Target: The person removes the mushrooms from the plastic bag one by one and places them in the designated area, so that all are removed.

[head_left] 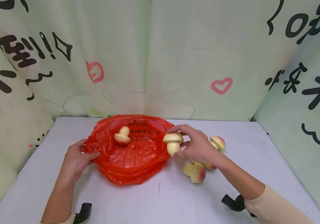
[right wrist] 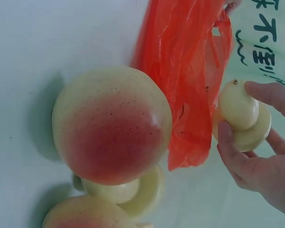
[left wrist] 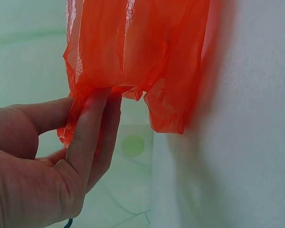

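My left hand (head_left: 77,157) pinches the left rim of a red plastic bag (head_left: 146,155), which lies on the table with its mouth spread toward me. Thin film is gathered between thumb and fingers in the left wrist view. Inside the bag lies a pale mushroom (head_left: 123,137), stem up. At the bag's right rim, my right hand (head_left: 195,141) holds another cream mushroom (head_left: 173,138) upright, cap on top. The right wrist view shows thumb and fingers round this mushroom (right wrist: 240,109), beside the red film.
Under and beyond my right forearm lie several more mushrooms with red-tinted caps, one near the front (head_left: 197,172) and another farther back (head_left: 218,143). They rest on a white table (head_left: 160,205). Pale green curtains (head_left: 176,62) with black characters surround its back and sides.
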A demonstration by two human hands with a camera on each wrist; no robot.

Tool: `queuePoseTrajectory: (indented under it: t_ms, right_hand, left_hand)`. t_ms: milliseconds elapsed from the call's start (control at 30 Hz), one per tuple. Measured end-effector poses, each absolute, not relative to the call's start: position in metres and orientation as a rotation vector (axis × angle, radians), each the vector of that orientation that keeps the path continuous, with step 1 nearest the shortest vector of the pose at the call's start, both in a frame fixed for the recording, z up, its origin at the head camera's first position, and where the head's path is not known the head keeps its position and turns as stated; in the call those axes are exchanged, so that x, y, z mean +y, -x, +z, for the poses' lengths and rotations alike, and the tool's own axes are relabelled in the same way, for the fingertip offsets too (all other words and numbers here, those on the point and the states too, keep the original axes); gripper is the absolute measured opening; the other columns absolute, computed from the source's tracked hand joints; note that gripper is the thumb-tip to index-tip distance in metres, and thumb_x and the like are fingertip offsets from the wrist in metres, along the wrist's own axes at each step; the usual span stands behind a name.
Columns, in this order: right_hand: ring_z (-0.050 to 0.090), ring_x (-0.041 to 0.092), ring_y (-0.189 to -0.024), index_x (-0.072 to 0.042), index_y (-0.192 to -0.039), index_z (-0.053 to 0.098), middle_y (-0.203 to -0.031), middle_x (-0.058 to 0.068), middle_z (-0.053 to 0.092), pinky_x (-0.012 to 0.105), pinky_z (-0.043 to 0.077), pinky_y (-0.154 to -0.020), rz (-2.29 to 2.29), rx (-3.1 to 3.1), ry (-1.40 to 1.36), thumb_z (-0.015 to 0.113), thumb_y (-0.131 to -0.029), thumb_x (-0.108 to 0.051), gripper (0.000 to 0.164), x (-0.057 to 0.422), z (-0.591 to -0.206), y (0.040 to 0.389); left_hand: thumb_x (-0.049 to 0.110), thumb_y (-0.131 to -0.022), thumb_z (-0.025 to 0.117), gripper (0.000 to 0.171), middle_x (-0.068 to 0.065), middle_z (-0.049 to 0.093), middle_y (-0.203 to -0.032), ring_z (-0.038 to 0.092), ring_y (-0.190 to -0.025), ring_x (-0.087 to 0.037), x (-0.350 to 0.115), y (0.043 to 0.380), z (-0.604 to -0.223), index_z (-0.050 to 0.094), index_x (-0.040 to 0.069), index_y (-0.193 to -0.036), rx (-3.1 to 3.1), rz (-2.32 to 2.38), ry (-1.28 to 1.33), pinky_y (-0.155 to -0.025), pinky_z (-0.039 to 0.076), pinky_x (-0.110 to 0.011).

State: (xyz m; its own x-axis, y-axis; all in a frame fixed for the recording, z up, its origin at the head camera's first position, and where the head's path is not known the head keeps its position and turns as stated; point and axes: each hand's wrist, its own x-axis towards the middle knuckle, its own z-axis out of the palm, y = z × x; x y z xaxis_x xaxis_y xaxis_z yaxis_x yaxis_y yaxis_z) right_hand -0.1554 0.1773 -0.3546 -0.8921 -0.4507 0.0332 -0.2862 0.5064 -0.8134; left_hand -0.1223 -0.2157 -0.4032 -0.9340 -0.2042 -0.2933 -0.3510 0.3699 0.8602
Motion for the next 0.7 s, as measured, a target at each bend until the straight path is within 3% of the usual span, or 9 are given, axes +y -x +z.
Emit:
queuePoseTrajectory:
  t_ms: [500,533,700]
  right_hand:
    - [0.066,0.023,-0.114,-0.032,-0.133,0.062,-0.133,-0.005,0.063,0.045,0.062,-0.095,-1.339,2.597,0.593,0.087,-0.08,-0.005,0.065,0.207,-0.352,0.138]
    - [0.067,0.022,-0.113,-0.032,-0.133,0.062,-0.132,-0.005,0.064,0.042,0.058,-0.101,-1.322,2.622,0.594,0.088,-0.08,-0.007,0.064,0.209,-0.352,0.137]
    - [0.069,0.022,-0.11,-0.028,-0.132,0.063,-0.129,-0.001,0.065,0.036,0.06,-0.098,-1.324,2.651,0.61,0.089,-0.079,-0.006,0.062,0.221,-0.354,0.131]
  left_hand:
    - [0.012,-0.098,0.071,0.075,-0.027,0.046,-0.144,0.062,-0.112,-0.033,-0.216,0.122,-0.405,0.032,0.0,-0.16,2.476,1.616,0.507,-0.082,0.064,-0.033]
    - [0.012,-0.098,0.071,0.075,-0.027,0.046,-0.144,0.062,-0.112,-0.033,-0.216,0.122,-0.405,0.032,0.0,-0.16,2.478,1.615,0.506,-0.082,0.064,-0.032]
    - [0.012,-0.098,0.071,0.076,-0.028,0.045,-0.145,0.063,-0.112,-0.033,-0.215,0.122,-0.405,0.031,0.0,-0.161,2.489,1.611,0.496,-0.081,0.064,-0.032]
